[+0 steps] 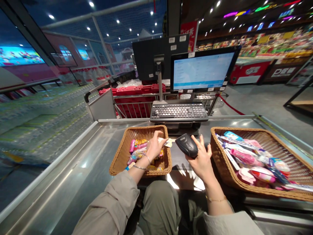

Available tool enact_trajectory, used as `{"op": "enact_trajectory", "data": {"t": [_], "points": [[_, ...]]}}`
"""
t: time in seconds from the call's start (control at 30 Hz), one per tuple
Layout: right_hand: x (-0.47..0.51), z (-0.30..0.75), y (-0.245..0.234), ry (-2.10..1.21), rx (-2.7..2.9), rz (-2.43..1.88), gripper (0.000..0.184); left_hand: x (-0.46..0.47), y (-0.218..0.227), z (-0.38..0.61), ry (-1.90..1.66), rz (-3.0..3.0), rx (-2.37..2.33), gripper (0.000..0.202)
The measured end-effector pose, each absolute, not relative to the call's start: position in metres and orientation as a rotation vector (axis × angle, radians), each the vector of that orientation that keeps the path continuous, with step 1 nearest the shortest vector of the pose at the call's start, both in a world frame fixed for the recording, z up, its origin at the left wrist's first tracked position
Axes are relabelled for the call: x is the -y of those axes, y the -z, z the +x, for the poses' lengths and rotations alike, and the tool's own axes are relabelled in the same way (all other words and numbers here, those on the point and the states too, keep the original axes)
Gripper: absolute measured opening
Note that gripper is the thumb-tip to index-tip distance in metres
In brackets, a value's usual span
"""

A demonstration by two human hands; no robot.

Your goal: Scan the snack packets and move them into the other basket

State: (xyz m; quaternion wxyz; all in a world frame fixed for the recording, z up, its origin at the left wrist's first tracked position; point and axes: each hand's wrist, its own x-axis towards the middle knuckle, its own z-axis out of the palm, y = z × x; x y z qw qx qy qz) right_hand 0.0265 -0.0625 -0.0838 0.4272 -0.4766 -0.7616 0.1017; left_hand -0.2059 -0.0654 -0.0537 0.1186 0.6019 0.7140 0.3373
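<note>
Seated person at a metal counter, two bare hands at work. Left hand, thin bangle at the wrist, hangs over the right side of the smaller wicker basket; thumb and fingers pinch a small pale packet with a yellowish end, near the basket's right rim. Most of the packet hidden by the hand. Below it, in the basket, a loose heap of small bright packages, pink and yellow among them; labels too small to read. Right hand, fine bracelet, grasps a black handheld scanner between the two baskets, its nose toward the left; some fingers splayed out, the exact hold on the handle hidden. Near right: a larger wicker basket holding toothbrush-like packs in pink, white and blue, piled toward its left. Beyond the hands: black keyboard, lit monitor behind it, a second screen with its back turned to the person, at left.
</note>
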Motion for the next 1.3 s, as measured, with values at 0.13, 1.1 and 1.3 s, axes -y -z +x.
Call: {"op": "enact_trajectory", "data": {"t": [0.13, 1.1, 1.3], "points": [[0.063, 0.027, 0.083, -0.251, 1.901, -1.201, 0.04, 0.065, 0.062, -0.214, -0.902, 1.894, -2.0, 0.022], [0.065, 0.029, 0.081, -0.213, 1.891, -1.205, 0.026, 0.071, 0.035, -0.207, -0.396, 2.434, -2.347, 0.039], [0.067, 0.03, 0.08, -0.13, 1.873, -1.211, 0.026, 0.065, 0.031, -0.201, -0.617, 2.555, -2.33, 0.041]]}}
